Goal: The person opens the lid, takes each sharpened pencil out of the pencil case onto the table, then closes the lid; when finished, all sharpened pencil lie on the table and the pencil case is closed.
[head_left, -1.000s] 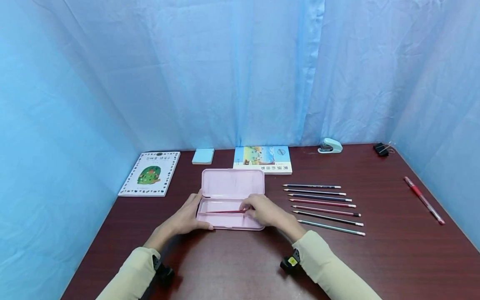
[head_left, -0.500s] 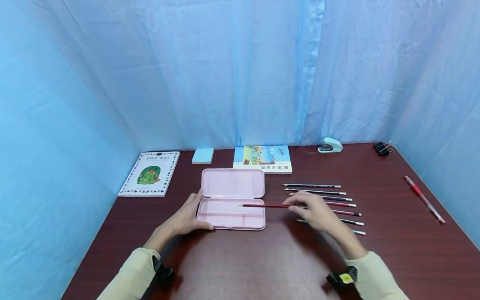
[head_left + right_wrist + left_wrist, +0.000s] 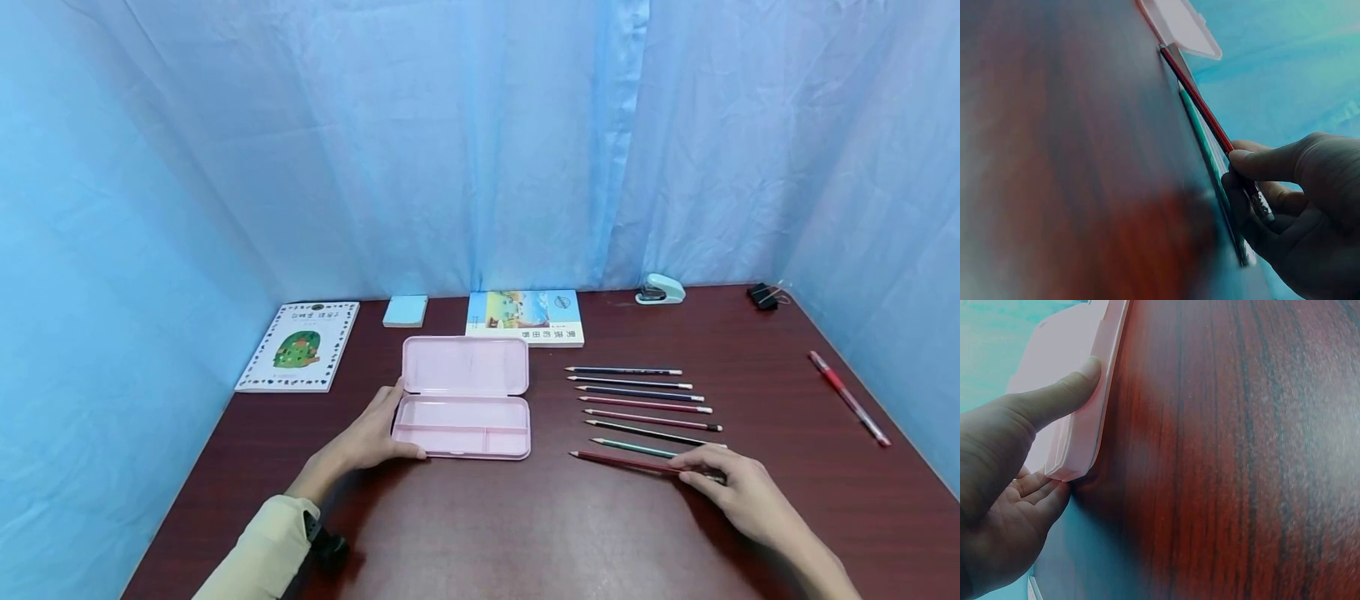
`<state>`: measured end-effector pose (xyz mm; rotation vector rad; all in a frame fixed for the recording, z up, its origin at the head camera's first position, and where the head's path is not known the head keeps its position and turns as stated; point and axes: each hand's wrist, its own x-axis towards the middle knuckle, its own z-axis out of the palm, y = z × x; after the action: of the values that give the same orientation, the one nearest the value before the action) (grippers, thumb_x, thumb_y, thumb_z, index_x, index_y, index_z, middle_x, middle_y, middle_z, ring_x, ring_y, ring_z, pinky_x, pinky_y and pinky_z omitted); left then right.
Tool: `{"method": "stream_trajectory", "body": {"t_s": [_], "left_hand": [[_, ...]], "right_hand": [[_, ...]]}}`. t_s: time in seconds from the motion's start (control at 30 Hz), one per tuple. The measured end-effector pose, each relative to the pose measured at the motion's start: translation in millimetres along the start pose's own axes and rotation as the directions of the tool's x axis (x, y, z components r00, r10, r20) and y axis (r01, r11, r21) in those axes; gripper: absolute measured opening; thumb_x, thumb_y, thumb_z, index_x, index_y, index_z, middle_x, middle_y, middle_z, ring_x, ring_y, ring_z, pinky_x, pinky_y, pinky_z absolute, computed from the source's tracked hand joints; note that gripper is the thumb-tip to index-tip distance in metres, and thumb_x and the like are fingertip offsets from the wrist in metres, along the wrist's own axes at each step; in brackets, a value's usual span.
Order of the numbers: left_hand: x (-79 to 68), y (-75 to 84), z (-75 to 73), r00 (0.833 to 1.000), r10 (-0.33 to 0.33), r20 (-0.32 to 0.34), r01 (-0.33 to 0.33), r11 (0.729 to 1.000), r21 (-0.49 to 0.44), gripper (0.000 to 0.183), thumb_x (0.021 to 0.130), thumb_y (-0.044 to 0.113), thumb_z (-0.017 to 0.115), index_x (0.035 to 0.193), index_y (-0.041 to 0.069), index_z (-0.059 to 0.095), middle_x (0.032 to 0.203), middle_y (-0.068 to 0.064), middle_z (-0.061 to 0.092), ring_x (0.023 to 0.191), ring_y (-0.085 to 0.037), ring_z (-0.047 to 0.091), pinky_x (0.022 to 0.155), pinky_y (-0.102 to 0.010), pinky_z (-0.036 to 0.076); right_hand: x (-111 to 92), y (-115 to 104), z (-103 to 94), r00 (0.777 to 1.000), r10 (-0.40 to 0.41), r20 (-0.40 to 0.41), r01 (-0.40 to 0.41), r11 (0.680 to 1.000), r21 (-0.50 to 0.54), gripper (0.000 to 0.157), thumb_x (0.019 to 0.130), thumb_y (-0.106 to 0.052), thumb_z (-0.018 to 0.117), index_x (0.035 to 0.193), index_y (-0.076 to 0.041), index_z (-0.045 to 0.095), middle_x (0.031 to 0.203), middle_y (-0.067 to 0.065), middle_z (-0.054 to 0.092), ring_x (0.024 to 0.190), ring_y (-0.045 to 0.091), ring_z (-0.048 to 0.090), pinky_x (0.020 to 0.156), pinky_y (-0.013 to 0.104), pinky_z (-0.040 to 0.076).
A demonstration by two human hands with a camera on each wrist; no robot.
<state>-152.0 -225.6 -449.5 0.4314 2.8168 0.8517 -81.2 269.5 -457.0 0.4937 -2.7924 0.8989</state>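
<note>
In the head view a pink pencil case (image 3: 450,412) lies with its lid raised, its compartments facing up. My left hand (image 3: 363,437) holds the case's left end; in the left wrist view the thumb lies along its front side and the fingers are round the corner. A dark red pencil (image 3: 622,461) is pinched near its eraser end between thumb and fingers of my right hand (image 3: 746,498), its tip pointing left. Just beyond it lies a green pencil (image 3: 633,447), partly hidden by the hand. Several more pencils (image 3: 645,406) form a row behind that.
A red pen (image 3: 847,397) lies at the far right. Along the back stand a black binder clip (image 3: 763,297), a mint stapler (image 3: 662,290), a book (image 3: 525,317) behind the case, and a light blue notepad (image 3: 405,311). Another book (image 3: 300,346) lies at the left. Blue curtains (image 3: 450,150) enclose the table.
My right hand has lifted the red pencil out of the case and carried it right and toward me, to the near end of the pencil row. The left hand has stayed put.
</note>
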Motion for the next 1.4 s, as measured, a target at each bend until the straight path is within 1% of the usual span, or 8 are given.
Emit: {"method": "stream_trajectory", "body": {"t_s": [0.2,0.53,0.73,0.83,0.97,1.13,1.27,1.4], "left_hand": [[0.0,0.4,-0.4,1.000,-0.006,0.004,0.006,1.000,0.001,0.122,0.061,0.051,0.080,0.148,0.006,0.007,0.138,-0.013,0.030,0.122,-0.023,0.036,0.100,-0.041,0.032],[0.7,0.1,0.6,1.000,-0.011,0.010,0.011,1.000,0.001,0.122,0.062,0.052,0.080,0.148,0.006,0.007,0.138,-0.011,0.030,0.122,-0.023,0.036,0.101,-0.042,0.032],[1.1,-0.4,0.9,1.000,-0.019,0.011,0.019,1.000,0.010,0.121,0.062,0.052,0.079,0.149,0.007,0.007,0.138,-0.011,0.030,0.121,-0.022,0.036,0.101,-0.042,0.032],[0.9,0.2,0.8,1.000,-0.022,0.014,0.022,1.000,0.008,0.121,0.062,0.052,0.079,0.149,0.008,0.006,0.138,-0.011,0.029,0.121,-0.023,0.036,0.101,-0.042,0.032],[0.0,0.6,-0.3,1.000,-0.015,0.007,0.015,1.000,0.006,0.121,0.063,0.051,0.079,0.149,0.006,0.007,0.139,-0.012,0.029,0.121,-0.023,0.036,0.101,-0.042,0.033],[-0.2,-0.6,-0.4,1.000,-0.008,-0.001,0.008,1.000,0.010,0.121,0.062,0.051,0.080,0.148,0.006,0.007,0.138,-0.012,0.030,0.120,-0.023,0.037,0.101,-0.042,0.033],[-0.4,-1.7,0.4,1.000,-0.008,0.002,0.008,1.000,0.006,0.121,0.062,0.051,0.080,0.149,0.007,0.007,0.138,-0.012,0.030,0.121,-0.023,0.036,0.101,-0.041,0.032],[-0.2,-1.3,0.4,1.000,-0.001,0.001,0.001,1.000,-0.008,0.121,0.062,0.051,0.080,0.148,0.005,0.008,0.138,-0.014,0.030,0.122,-0.024,0.036,0.101,-0.042,0.032]], "right_hand": [[-12.9,10.3,-3.4,0.998,-0.002,-0.055,0.001,1.000,-0.017,0.025,0.078,-0.009,0.072,0.092,-0.029,0.069,0.091,-0.014,0.063,0.080,-0.001,0.056,0.068,0.012,0.037],[-19.5,20.8,-4.8,0.987,-0.039,-0.157,0.029,0.997,-0.068,0.030,0.071,-0.005,0.076,0.088,-0.030,0.071,0.087,-0.015,0.063,0.081,-0.009,0.053,0.070,0.008,0.033],[-21.3,22.0,-4.1,0.985,-0.045,-0.165,0.031,0.996,-0.087,0.032,0.070,-0.003,0.077,0.087,-0.029,0.071,0.087,-0.016,0.062,0.076,-0.004,0.054,0.066,0.009,0.035],[-17.7,18.0,-5.6,0.985,-0.061,-0.160,0.044,0.993,-0.108,0.031,0.070,-0.004,0.077,0.087,-0.029,0.070,0.087,-0.016,0.061,0.076,-0.003,0.054,0.066,0.010,0.036],[0.9,2.1,-8.8,0.984,-0.091,-0.156,0.072,0.990,-0.122,0.027,0.072,-0.007,0.076,0.089,-0.027,0.069,0.088,-0.016,0.060,0.078,-0.001,0.054,0.068,0.013,0.038],[42.2,-26.0,-2.7,0.987,-0.119,-0.106,0.112,0.992,-0.065,0.023,0.079,-0.010,0.072,0.098,-0.023,0.068,0.095,-0.011,0.062,0.083,0.007,0.058,0.070,0.025,0.046],[77.5,-47.4,15.4,0.990,-0.136,-0.029,0.137,0.990,0.041,0.025,0.082,-0.012,0.069,0.106,-0.019,0.066,0.102,-0.005,0.063,0.088,0.012,0.058,0.072,0.037,0.048],[109.9,-68.5,42.5,0.992,-0.112,0.061,0.099,0.977,0.188,0.032,0.084,-0.014,0.068,0.115,-0.013,0.062,0.105,0.005,0.063,0.090,0.015,0.059,0.074,0.036,0.048]]}}
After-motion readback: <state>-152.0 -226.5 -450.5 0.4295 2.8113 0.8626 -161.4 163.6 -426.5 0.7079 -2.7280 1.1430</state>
